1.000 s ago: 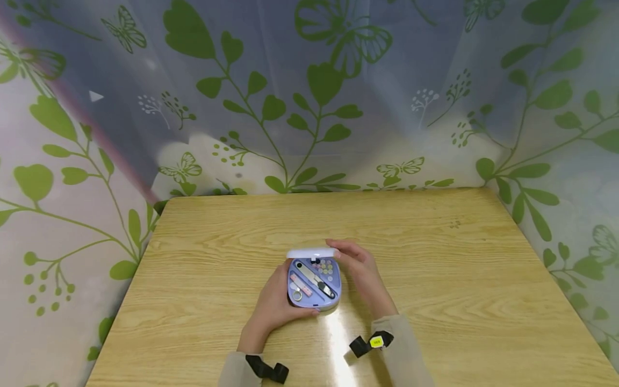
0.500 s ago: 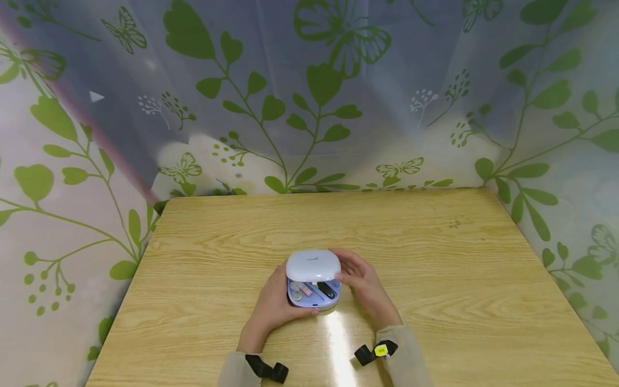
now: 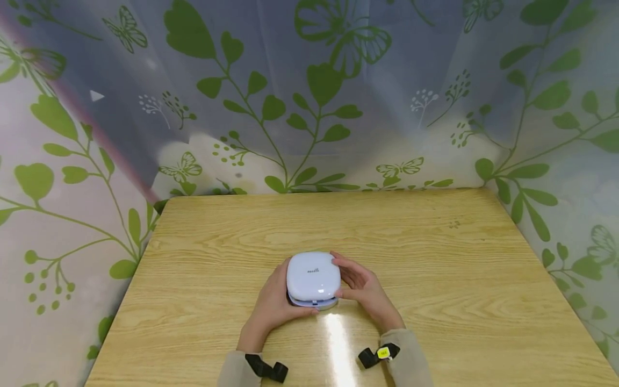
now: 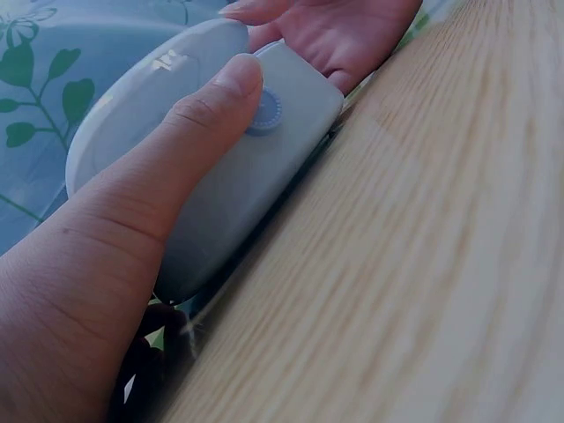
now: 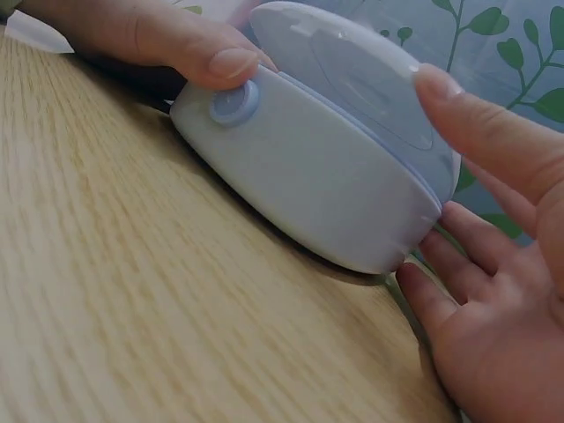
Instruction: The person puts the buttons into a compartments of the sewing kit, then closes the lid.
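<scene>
A rounded white-lilac sewing kit box (image 3: 313, 275) rests on the table, its lid tilted down with a narrow gap left at the front. My left hand (image 3: 272, 299) grips the base from the left, the thumb lying along the front beside a round blue button (image 4: 269, 113). On the other side, my right hand (image 3: 366, 292) holds the box, its thumb on the edge of the lid (image 5: 357, 79) and its other fingers against the side of the base. The contents are hidden under the lid in the head view.
The wooden table (image 3: 435, 258) spreads out around the box. A curtain (image 3: 309, 97) printed with green leaves and butterflies hangs behind it and at both sides. Black camera straps (image 3: 266, 367) are worn on both wrists.
The lid has swung from standing upright down to almost closed, covering the thread snips, buttons and other contents. My right hand moved toward me with it; the left hand stayed put.
</scene>
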A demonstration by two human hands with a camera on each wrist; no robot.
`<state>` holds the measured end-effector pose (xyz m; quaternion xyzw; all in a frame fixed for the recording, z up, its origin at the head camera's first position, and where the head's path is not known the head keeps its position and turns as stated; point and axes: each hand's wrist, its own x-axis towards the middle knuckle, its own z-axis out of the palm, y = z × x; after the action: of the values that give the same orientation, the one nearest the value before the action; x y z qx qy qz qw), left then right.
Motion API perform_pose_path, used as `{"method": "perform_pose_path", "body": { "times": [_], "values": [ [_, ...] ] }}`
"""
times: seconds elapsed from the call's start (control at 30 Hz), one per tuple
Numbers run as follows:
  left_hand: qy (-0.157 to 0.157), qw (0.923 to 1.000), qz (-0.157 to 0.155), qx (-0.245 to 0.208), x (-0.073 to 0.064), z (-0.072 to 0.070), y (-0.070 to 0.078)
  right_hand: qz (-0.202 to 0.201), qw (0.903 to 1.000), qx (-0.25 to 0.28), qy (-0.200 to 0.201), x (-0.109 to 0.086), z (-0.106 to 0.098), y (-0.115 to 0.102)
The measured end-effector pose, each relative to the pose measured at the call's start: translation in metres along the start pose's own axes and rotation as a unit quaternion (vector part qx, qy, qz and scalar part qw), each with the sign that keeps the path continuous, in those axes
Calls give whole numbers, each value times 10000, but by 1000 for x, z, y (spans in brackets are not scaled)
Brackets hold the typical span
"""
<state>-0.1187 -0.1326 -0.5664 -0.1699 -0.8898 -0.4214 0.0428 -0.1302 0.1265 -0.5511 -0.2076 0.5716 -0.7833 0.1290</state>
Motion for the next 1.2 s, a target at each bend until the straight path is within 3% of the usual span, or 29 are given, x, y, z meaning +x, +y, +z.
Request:
{"method": "perform_pose_path", "body": {
  "times": [0.27, 0.67, 1.2],
  "values": [
    [19, 9999, -6, 109, -1, 0, -1, -78, 9999, -28, -137, -2, -1, 3],
    [28, 9999, -117, 2, 0, -2, 3, -124, 9973, -664, -280, -5, 0, 5],
    [41, 9999, -113, 34, 3, -2, 2, -306, 9956, -695, -548, -3, -1, 5]
  ]
}}
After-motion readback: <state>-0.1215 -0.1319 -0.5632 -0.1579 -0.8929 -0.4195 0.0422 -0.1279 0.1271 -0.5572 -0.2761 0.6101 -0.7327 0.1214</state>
